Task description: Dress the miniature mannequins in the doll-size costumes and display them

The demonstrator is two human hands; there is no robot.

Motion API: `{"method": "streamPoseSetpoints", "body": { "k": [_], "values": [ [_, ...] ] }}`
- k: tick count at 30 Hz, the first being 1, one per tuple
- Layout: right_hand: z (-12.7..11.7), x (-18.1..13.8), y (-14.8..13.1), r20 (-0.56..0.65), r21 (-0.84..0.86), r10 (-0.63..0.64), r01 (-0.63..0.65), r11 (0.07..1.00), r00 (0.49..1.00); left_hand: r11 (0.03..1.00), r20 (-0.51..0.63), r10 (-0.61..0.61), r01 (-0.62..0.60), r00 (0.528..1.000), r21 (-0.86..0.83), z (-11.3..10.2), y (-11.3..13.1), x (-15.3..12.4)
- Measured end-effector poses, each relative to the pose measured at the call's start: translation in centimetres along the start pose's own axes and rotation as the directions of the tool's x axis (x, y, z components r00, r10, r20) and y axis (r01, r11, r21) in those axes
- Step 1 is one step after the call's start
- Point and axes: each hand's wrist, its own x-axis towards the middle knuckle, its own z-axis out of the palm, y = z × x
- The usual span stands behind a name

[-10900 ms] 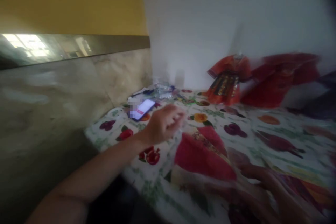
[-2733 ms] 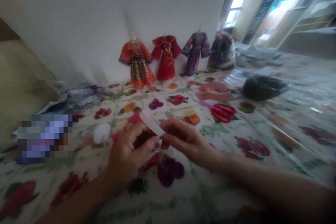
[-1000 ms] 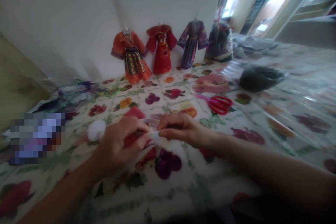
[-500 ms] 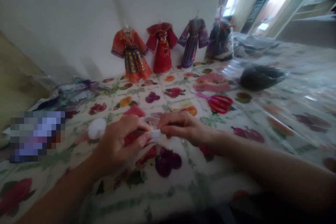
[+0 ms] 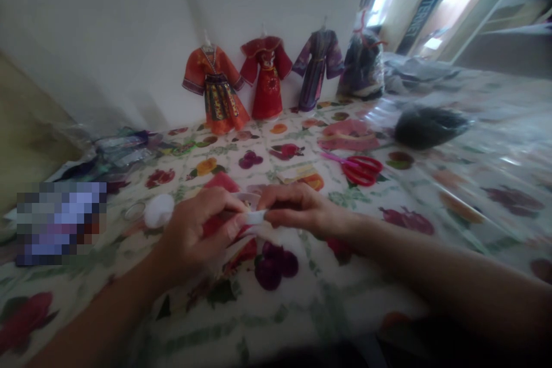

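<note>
White band (image 5: 255, 218), narrow and apparently curved into a loop, is held at the centre of the view, low over a fruit-patterned tablecloth (image 5: 293, 322). Its near stretch is pinched at one end by the left hand (image 5: 202, 224), the thumb pressed towards bent fingers, and at the other by the right hand (image 5: 308, 210), thumb and forefinger brought together. Whether it is tape, ribbon or plastic cannot be told. It may be judged light and thin, more springy than limp, possibly smooth and easily creased; hold would best be taken lightly by the edges, between thumb and fingertip. Red fabric (image 5: 222, 182) is partly hidden behind the hands. A round white object (image 5: 159, 211) is set just beside the left hand; red-handled scissors (image 5: 361, 171) are laid beyond the right. Farther back, an orange miniature robe (image 5: 213, 89) is propped near the wall.
</note>
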Motion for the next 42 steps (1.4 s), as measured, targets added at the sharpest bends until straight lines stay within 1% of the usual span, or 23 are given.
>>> {"method": "streamPoseSetpoints", "body": {
  "k": [6,11,19,21,25,27,29,30,32,34,36,38,42],
  "values": [
    [0.1,0.1,0.3,-0.018,-0.024,0.005,-0.006,1.0,1.0,1.0,0.004,0.018,-0.018,1.0,0.003,0.1,-0.2,0.1],
    [0.0,0.1,0.0,-0.014,-0.052,-0.01,0.009,0.999,1.0,1.0,-0.018,-0.022,0.022,1.0,-0.003,0.2,0.3,0.1],
    [0.0,0.1,0.1,-0.024,-0.081,-0.059,0.057,0.995,0.998,1.0,-0.024,0.013,-0.013,1.0,0.018,0.3,0.4,0.0],
    [0.1,0.1,0.1,-0.025,-0.067,-0.053,0.052,0.996,0.998,1.0,-0.023,0.016,-0.016,1.0,0.017,0.3,0.4,0.0],
    [0.2,0.1,0.1,-0.004,0.025,-0.037,0.037,0.999,0.999,0.999,-0.044,0.026,-0.025,0.999,0.03,0.2,0.5,0.1],
    [0.3,0.1,0.1,-0.025,0.032,-0.041,0.042,0.999,0.999,0.997,-0.069,0.045,-0.041,0.997,0.062,0.3,0.4,0.1],
    [0.5,0.1,0.2,-0.109,-0.028,-0.092,0.089,0.996,0.99,0.99,-0.102,0.083,-0.07,0.991,0.125,0.4,0.3,0.0],
    [0.5,0.0,0.3,-0.165,-0.08,-0.134,0.122,0.989,0.977,0.982,-0.121,0.107,-0.086,0.987,0.165,0.6,0.3,0.0],
    [0.7,0.0,0.4,-0.264,-0.197,-0.22,0.171,0.965,0.939,0.957,-0.151,0.169,-0.126,0.974,0.26,0.9,0.1,-0.1],
    [0.9,-0.1,0.6,-0.324,-0.287,-0.284,0.192,0.939,0.903,0.917,-0.167,0.238,-0.165,0.957,0.362,1.2,0.1,-0.3],
    [1.2,-0.1,0.7,-0.342,-0.346,-0.333,0.212,0.914,0.879,0.868,-0.168,0.302,-0.198,0.938,0.456,1.5,0.1,-0.4],
    [1.5,-0.1,0.7,-0.337,-0.388,-0.367,0.227,0.893,0.867,0.824,-0.159,0.345,-0.218,0.925,0.523,1.6,0.1,-0.5],
    [1.8,-0.1,0.8,-0.339,-0.458,-0.392,0.214,0.863,0.855,0.767,-0.126,0.398,-0.254,0.909,0.59,2.0,0.1,-0.7]
  ]
}}
